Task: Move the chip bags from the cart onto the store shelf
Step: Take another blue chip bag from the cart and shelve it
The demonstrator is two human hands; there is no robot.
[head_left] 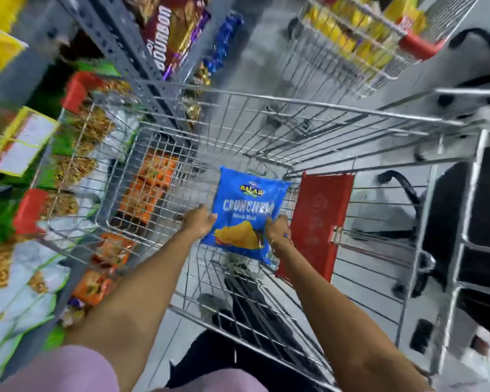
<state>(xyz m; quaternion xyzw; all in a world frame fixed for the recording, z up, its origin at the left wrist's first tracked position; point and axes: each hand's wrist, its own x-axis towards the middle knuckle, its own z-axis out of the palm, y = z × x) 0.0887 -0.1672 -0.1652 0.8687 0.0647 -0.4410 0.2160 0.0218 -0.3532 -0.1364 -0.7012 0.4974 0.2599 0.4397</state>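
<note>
A blue chip bag (246,205) with yellow chips printed on it is down inside the wire shopping cart (266,106). My left hand (198,222) grips the bag's left edge and my right hand (279,230) grips its lower right edge. Both arms reach down into the cart basket. No other bag shows inside the cart. The store shelf (116,49), a grey metal rack, runs along the left side with packets on it.
Wire baskets with red corners (77,89) hang on the shelf at left, holding snack packets. Green and white bags (17,292) fill the lower left. A red flap (317,219) sits in the cart's right side. A second cart (359,43) with yellow packets stands ahead.
</note>
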